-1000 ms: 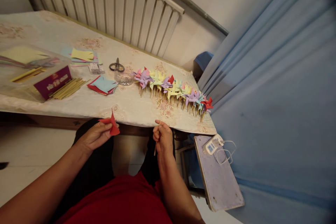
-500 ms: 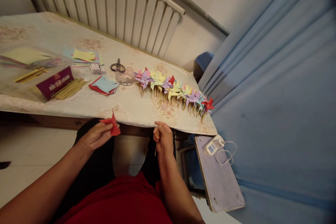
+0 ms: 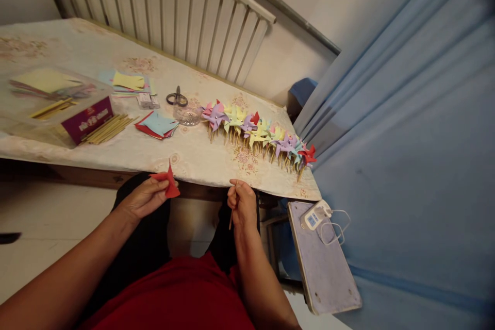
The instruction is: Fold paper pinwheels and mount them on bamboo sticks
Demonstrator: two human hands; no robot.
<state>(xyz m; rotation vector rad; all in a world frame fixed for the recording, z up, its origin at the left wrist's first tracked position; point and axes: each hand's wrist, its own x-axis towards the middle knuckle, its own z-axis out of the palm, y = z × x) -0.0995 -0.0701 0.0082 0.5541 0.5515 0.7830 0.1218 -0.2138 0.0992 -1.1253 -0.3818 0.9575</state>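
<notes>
My left hand (image 3: 149, 196) pinches a folded red paper pinwheel (image 3: 171, 185) just off the table's front edge. To its right, my right hand (image 3: 242, 201) is closed around a thin wooden stick (image 3: 231, 219) that points down below the fingers. The two hands are apart. On the table ahead stand several finished paper pinwheels (image 3: 257, 133) on sticks, in a slanting row. A stack of red and blue paper squares (image 3: 158, 125) lies beyond my left hand, beside a clear dish of small pins (image 3: 188, 116). Behind the dish are black-handled scissors (image 3: 177, 98).
A clear plastic box (image 3: 42, 113) with coloured paper stands at the left, by a bundle of sticks (image 3: 110, 129) and a purple card (image 3: 88, 119). Yellow paper (image 3: 128, 81) lies farther back. At the right, a stool (image 3: 328, 268) bears a white plug adapter (image 3: 315, 215) with its cable.
The view has shifted slightly, so the table's things sit a little farther right. Both hands keep their holds and have hardly moved.
</notes>
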